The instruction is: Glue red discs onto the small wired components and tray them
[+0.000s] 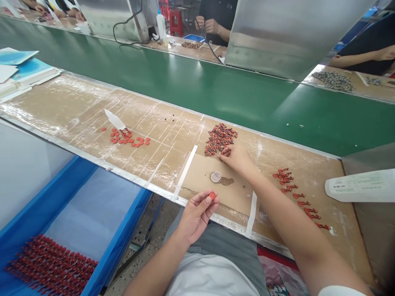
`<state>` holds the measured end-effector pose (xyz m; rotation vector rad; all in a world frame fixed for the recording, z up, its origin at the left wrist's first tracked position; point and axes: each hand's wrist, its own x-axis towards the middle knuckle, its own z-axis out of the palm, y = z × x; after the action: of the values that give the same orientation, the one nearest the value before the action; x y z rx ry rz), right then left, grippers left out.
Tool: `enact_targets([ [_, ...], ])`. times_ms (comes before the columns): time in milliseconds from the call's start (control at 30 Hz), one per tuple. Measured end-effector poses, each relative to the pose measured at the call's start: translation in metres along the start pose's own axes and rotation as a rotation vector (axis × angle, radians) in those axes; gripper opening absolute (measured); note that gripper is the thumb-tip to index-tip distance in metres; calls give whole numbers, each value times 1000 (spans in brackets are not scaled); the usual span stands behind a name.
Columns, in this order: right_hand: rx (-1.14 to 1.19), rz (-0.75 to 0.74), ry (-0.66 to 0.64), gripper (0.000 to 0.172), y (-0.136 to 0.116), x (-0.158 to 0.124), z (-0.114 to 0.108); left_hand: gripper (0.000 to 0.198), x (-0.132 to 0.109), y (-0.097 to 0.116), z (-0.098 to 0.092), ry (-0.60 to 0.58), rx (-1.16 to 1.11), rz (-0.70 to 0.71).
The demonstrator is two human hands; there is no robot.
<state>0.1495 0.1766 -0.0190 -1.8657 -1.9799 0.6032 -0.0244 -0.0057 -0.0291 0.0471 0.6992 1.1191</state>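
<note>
Left hand pinches one red disc; right hand, grip unclear, is at one red-and-black parts pile.

Small cup stands between left hand and pile.

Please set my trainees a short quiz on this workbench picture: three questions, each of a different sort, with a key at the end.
1. Multiple choice: what is in the fingers of the left hand?
A) a white bottle
B) a small red disc
C) a paper strip

2. True or false: the small round dish stands on the cardboard sheet.

3. Short answer: which of the person's own hands is nearer the pile of red-and-dark parts?

Key: 1. B. 2. True. 3. The right hand, with its fingertips by the pile's near edge.
</note>
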Motion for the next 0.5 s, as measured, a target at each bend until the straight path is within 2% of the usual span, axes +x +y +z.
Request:
enact_targets([
  [133, 45, -13, -41, 12, 2, 9, 3, 23, 0, 1, -1, -8, 9, 4],
  [267, 74, -84, -86, 18, 7, 3, -6, 21, 1, 2, 0, -8, 10, 0],
  [400, 213, -148, -23, 26, 28, -18, -20, 20, 2, 4, 0, -19, -1, -8],
  [500, 254, -76, 64, 30, 51, -37, -22, 21, 1, 4, -1, -35, 3, -11],
])
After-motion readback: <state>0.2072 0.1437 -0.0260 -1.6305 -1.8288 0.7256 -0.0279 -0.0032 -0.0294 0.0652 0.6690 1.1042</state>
